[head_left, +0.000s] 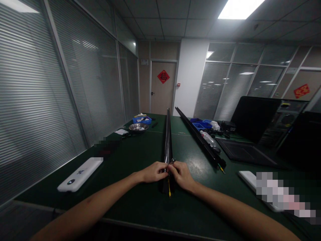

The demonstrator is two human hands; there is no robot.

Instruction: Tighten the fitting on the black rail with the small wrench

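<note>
A long black rail (167, 140) lies lengthwise on the table, its near end in front of me. My left hand (155, 172) rests at the rail's left side, fingers closed in a pinch over it; what the fingertips hold is hidden. From the right, my right hand (184, 175) meets it, thumb and fingers closed on a small shiny metal part (173, 161) of unclear kind. Below both hands, a yellow wire (169, 190) hangs out at the rail's near end. To the right lies a second black rail (200, 140), with a green-yellow wire (221, 168) at its tip.
The green table (135, 155) carries a metal bowl (138, 127) and blue basket (141, 119) at the far left. Beyond the second rail are blue bins (200, 125), a plastic-wrapped bundle (208, 139) and a black panel (247, 152). White devices (80, 174) flank me.
</note>
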